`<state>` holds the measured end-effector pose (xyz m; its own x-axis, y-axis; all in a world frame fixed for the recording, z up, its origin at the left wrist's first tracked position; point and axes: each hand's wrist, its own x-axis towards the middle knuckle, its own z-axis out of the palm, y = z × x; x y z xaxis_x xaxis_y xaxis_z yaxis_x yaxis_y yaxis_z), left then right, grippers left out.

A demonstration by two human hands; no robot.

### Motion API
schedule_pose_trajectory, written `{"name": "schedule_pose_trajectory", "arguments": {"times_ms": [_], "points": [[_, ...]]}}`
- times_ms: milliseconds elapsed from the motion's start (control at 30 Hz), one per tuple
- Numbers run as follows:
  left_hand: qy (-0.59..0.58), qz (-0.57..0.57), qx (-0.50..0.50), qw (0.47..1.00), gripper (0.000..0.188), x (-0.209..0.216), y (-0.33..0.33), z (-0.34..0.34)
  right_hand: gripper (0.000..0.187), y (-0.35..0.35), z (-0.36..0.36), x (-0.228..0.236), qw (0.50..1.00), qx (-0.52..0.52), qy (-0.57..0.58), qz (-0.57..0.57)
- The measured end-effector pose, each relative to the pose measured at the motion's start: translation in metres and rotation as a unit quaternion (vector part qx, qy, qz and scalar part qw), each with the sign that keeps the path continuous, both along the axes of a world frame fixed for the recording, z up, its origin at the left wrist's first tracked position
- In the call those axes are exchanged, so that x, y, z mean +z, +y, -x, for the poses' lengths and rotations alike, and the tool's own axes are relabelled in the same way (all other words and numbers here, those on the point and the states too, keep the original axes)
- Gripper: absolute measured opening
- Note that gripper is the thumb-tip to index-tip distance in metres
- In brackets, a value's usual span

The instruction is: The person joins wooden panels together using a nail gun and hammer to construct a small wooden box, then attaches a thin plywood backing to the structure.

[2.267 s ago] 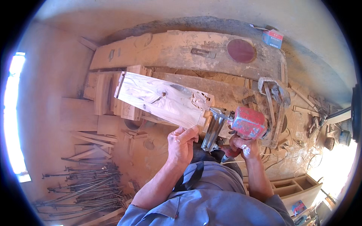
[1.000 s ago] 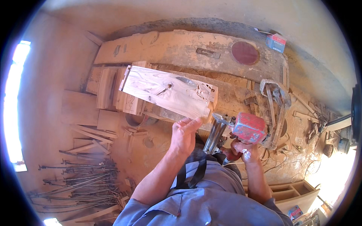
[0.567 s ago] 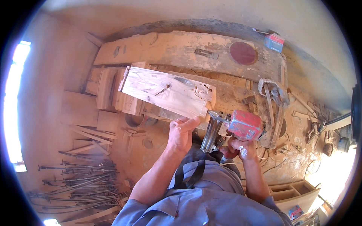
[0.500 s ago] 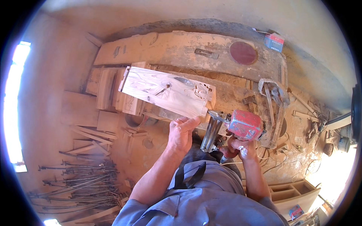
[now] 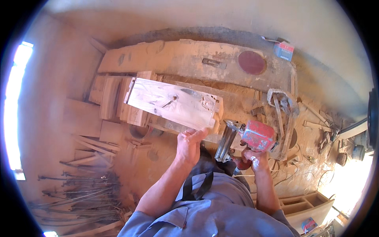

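A pale wooden box, perhaps a drawer, rests at a slant on the workbench, a knotty board facing up. My left hand grips its near right corner, thumb on the wood and fingers curled below, partly hidden. My right hand is wrapped around the handle of a red nail gun with a worn, scratched head. Its metal nose and magazine point left, a small gap away from the box's right end.
Behind lies a long dusty board with a dark red disc and a small carton. Wood pieces stack at the left. Bar clamps cover the lower-left floor. A compartmented wooden box stands lower right.
The nail gun's nose has drawn back to the right, away from the box's corner. My left hand keeps its grip. The whole view has shifted slightly.
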<state>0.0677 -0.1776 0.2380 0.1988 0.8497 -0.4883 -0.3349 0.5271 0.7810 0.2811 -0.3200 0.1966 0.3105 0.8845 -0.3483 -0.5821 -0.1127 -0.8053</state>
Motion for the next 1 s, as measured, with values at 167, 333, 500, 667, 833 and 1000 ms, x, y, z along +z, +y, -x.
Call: {"name": "schedule_pose_trajectory", "arguments": {"times_ms": [167,333,500,667,833,1000], "points": [[-0.032,-0.008,-0.011,0.999,0.017,-0.005,-0.003,0.004,0.034,0.022,-0.011,-0.006,0.985,-0.069,-0.070,0.142],[-0.108,-0.010,-0.063,0.992,0.035,0.011,0.004,0.034,0.040,0.049,-0.069,-0.108,0.845,0.029,-0.453,0.284],[-0.049,-0.063,0.106,0.991,0.023,0.010,0.039,0.126,0.056,0.087,-0.071,-0.072,0.676,0.077,-0.654,0.329],[0.038,-0.145,0.249,0.957,0.040,0.026,0.119,0.189,0.070,0.082,-0.089,-0.132,0.552,0.122,-0.777,0.277],[0.021,-0.209,0.166,0.963,0.057,0.030,0.193,0.218,0.071,0.090,-0.053,-0.098,0.669,0.107,-0.676,0.289],[-0.066,-0.132,0.006,0.989,0.056,0.010,0.259,0.226,0.061,0.107,0.020,-0.013,0.962,-0.061,-0.261,-0.045]]}}
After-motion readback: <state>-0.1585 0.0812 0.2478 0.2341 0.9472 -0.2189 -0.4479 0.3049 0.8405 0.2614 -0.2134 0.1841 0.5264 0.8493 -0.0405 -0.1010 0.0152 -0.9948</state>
